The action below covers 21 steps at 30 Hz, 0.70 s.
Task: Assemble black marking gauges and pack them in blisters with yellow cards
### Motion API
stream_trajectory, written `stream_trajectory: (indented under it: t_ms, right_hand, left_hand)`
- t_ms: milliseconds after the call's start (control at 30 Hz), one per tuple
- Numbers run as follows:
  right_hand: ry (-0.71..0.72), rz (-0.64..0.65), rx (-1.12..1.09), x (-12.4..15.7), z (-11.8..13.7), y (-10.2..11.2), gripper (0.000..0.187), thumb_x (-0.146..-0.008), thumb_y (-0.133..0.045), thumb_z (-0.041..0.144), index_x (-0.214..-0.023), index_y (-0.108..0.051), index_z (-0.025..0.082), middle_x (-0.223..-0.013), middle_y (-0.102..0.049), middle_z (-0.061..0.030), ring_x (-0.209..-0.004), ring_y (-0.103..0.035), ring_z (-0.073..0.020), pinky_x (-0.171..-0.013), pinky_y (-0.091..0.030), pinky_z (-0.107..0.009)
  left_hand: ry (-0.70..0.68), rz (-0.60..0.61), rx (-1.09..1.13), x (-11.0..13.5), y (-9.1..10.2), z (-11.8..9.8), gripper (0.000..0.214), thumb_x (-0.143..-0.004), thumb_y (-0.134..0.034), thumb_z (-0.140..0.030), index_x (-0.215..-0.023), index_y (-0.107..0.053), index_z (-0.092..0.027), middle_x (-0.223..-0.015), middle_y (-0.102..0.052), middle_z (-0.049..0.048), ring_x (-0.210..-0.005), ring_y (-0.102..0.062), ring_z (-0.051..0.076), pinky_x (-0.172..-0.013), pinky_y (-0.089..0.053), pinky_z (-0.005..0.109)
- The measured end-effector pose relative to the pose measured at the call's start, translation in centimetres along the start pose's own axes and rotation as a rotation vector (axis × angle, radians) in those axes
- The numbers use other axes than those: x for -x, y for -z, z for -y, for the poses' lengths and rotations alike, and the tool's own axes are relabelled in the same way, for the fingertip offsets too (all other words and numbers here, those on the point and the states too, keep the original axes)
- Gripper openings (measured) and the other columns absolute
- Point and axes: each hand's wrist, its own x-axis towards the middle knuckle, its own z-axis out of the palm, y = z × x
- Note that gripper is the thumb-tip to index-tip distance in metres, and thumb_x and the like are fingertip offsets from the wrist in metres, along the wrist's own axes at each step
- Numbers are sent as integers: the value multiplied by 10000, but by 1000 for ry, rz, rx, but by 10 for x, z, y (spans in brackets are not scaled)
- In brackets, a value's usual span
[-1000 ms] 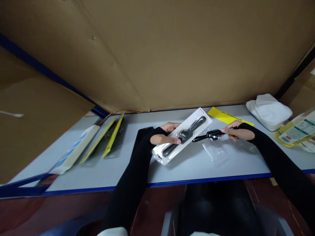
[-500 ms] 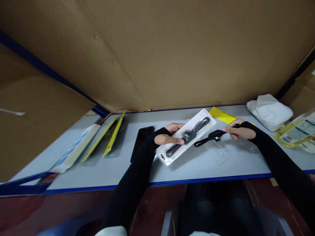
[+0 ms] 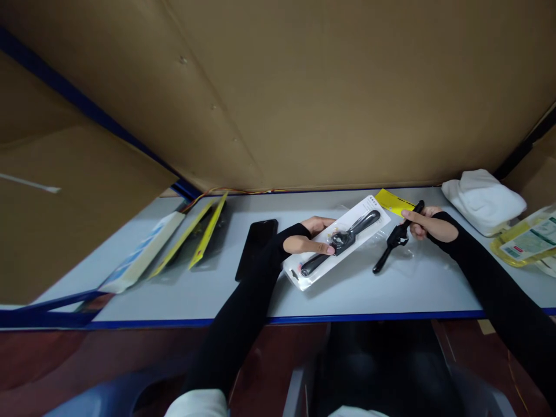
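Note:
My left hand (image 3: pixel 310 240) is closed on the near left side of a white blister pack (image 3: pixel 299 280). Inside its clear plastic sits a dark grey spokeshave (image 3: pixel 365 221), lying diagonally, with my thumb pressed over its middle. My right hand (image 3: pixel 428 223) grips a second, unpackaged black spokeshave (image 3: pixel 396 236) by its upper handle. This one tilts, its free handle pointing down and left, clear of the pack. Behind the two tools, a yellow card (image 3: pixel 393 201) lies on the table, with clear plastic packaging (image 3: pixel 414 249) below it, partly hidden.
A black phone (image 3: pixel 256 243) lies left of the pack. Farther left are several yellow-edged packages (image 3: pixel 208 231) and a long white-and-blue box (image 3: pixel 139 255). White cloth (image 3: pixel 484 200) and a bottle of yellow liquid (image 3: pixel 525 237) stand at the right. A cardboard wall (image 3: pixel 330 116) rises behind the table.
My right hand has turned the loose spokeshave steeper, its free end swinging down and away from the pack. The view has shifted slightly; my left hand keeps its hold.

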Motion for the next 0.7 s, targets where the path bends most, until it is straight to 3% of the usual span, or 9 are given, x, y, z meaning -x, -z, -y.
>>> stream_trajectory:
  t_ms: [133, 400, 700]
  right_hand:
    - [-8, -73, -87, -5, -3, -1, 693, -590, -861, 830, -692, -698, 164, -452, -445, 42, -409, -390, -91, -405, -292, -284]
    - [24, -38, -103, -2, 2, -12, 722, -573, -834, 873, -671, -677, 175, -426, -380, 60, -403, -340, -88, -409, -304, -294]
    - [13, -69, 12, 5, 11, -18, 786, -585, -725, 967, -631, -645, 186, -380, -348, 65, -361, -327, -83, -389, -274, -275]
  left_hand:
    - [-7, -38, -12, 2, -2, -2, 566, -727, -927, -341, -1177, -752, -46, -965, -771, 151, -807, -716, 221, -703, -544, 254]
    - [-5, -44, -25, -2, -3, 4, 604, -720, -926, -393, -1198, -742, -74, -952, -755, 106, -768, -679, 181, -688, -528, 237]
    - [4, -64, 15, 2, -5, -2, 590, -720, -931, -366, -1199, -751, -72, -957, -767, 109, -763, -686, 185, -690, -522, 235]
